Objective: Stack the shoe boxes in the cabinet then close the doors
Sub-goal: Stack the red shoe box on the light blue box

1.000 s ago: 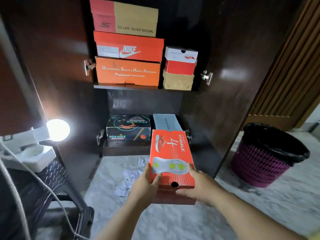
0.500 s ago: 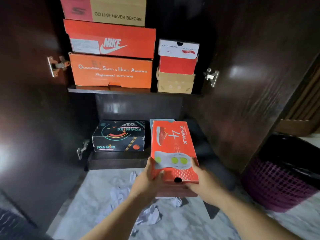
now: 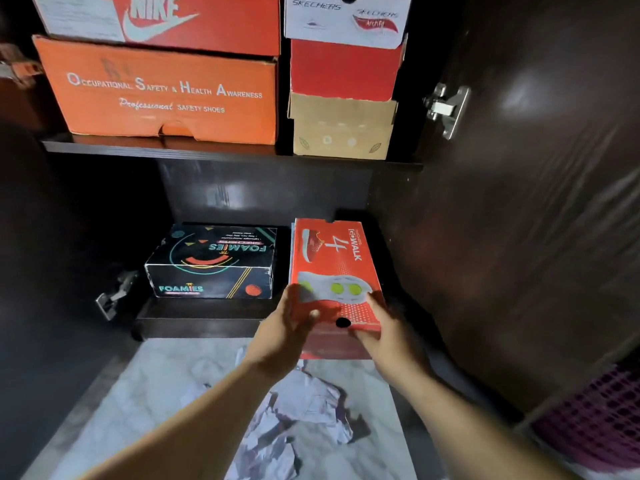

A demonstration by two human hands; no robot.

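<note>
Both hands hold a red shoe box (image 3: 334, 271) by its near end, guiding it onto the cabinet's lower shelf (image 3: 201, 315), just right of a black box (image 3: 211, 261) already lying there. The left hand (image 3: 289, 332) is blurred, its fingers curled against the box's left near corner; the right hand (image 3: 388, 327) grips the right near corner, thumb on the lid. The step in hand looks like seating this box in the lower compartment; the next move probably calls for pushing it fully back, then letting go. The red box's lid reads "GOwalk 4" beside a shoe picture. The black box reads "FOAMIES". Above the black box, on the upper shelf, an orange box (image 3: 162, 95) reads "Occupational Safety & Health Awareness, Professional Safety Shoes", beneath a red Nike box (image 3: 166, 19). Right of the orange box, a white-lidded box (image 3: 346, 19) reads "Skechers" and "Arch Fit". The right door (image 3: 540, 202) stands open.
</note>
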